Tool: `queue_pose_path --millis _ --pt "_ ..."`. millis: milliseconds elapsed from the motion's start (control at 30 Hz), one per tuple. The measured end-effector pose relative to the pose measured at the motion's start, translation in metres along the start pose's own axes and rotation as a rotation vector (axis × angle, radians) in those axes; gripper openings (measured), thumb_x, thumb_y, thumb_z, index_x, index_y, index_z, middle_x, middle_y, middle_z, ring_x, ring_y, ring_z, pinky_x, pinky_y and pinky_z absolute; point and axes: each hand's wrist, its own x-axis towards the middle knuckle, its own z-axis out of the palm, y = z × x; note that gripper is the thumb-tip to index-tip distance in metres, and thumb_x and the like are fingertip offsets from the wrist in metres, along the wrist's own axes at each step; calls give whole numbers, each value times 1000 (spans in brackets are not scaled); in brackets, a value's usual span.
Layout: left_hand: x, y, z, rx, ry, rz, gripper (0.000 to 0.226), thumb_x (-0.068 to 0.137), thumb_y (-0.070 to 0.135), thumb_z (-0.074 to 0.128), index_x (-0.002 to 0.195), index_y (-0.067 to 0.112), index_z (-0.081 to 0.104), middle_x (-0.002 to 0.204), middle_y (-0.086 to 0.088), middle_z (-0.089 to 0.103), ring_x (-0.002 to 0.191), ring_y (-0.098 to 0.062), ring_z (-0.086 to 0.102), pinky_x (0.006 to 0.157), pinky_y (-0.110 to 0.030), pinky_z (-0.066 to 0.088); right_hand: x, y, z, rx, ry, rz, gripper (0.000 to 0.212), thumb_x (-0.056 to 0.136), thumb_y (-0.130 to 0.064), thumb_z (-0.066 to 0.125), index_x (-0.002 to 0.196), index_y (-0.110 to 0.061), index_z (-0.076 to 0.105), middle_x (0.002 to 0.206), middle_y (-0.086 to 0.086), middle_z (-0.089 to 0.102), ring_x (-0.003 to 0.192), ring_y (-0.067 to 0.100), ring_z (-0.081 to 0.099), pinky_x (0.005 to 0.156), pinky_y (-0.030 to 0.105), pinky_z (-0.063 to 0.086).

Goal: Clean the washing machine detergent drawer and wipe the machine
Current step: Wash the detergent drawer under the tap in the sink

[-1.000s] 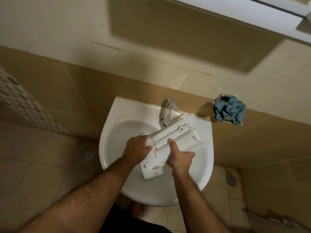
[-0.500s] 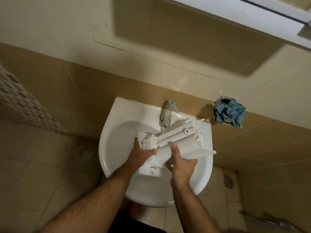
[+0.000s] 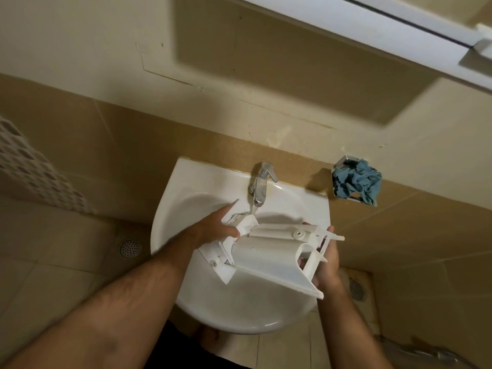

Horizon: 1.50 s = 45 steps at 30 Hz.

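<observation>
Head view: both hands hold the white detergent drawer over the bowl of the white sink, tilted, with its far left end under the stream from the tap. The left hand grips that end, fingers curled round its edge. The right hand clasps the right end from below and behind, fingers wrapped round the plastic. A crumpled blue cloth sits in a metal holder on the tiled wall beside the sink's far right corner.
</observation>
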Motion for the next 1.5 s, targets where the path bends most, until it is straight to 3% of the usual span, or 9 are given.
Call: queue_pose_path --millis 100,200,333,433,600,933,1133,1367,1500 --pt "11 4 -9 -33 -127 -46 83 85 32 68 153 36 20 150 -2 37 118 -22 46 88 -28 44 14 -20 1 -41 -177 118 79 74 -80 55 111 -11 66 83 12 70 70 26 68 69 38 54" --pt "19 7 -19 -141 -232 -51 84 76 32 68 150 32 31 131 -4 55 105 -27 59 76 -30 50 21 -32 -3 -245 -331 264 88 57 -56 88 126 -9 62 102 14 70 90 34 68 82 51 52" --pt "31 8 -24 -96 -293 8 67 83 20 69 144 28 41 134 2 55 112 -18 55 91 -29 47 22 -37 2 -405 -481 395 90 62 -40 90 138 -7 53 111 17 65 95 35 65 76 47 55" --pt "42 6 -23 0 -316 25 71 85 26 70 148 27 38 148 1 46 129 -20 47 103 -29 38 21 -32 9 -508 -412 445 88 56 -36 93 133 -11 59 111 15 65 94 32 64 74 42 56" --pt "54 -3 -16 67 -217 37 82 83 47 72 152 27 32 158 3 32 143 -19 32 110 -28 25 15 -21 18 -483 -291 423 57 69 -11 69 125 -6 58 95 14 63 76 26 62 56 31 54" --pt "54 3 18 144 339 145 32 79 41 76 103 20 77 117 -3 67 110 -21 58 95 -31 44 7 -2 36 -460 -151 266 14 88 -10 55 98 -6 64 80 12 63 60 22 60 47 27 51" --pt "52 14 3 164 284 164 32 85 22 71 116 17 72 118 -5 69 108 -22 61 84 -19 37 10 3 41 -482 -114 218 43 79 -16 62 119 1 63 91 18 63 68 26 61 53 30 53" --pt "48 21 4 228 281 162 32 90 14 62 121 18 70 124 -4 68 112 -22 59 96 -24 41 3 9 47 -484 -139 189 36 84 -10 56 116 4 63 88 18 63 64 25 62 52 29 53" --pt "47 20 6 163 259 154 31 90 12 62 118 16 72 122 -3 69 112 -22 60 99 -25 41 1 7 41 -473 -96 168 54 66 -21 67 116 -1 66 92 20 64 77 32 61 59 33 54"
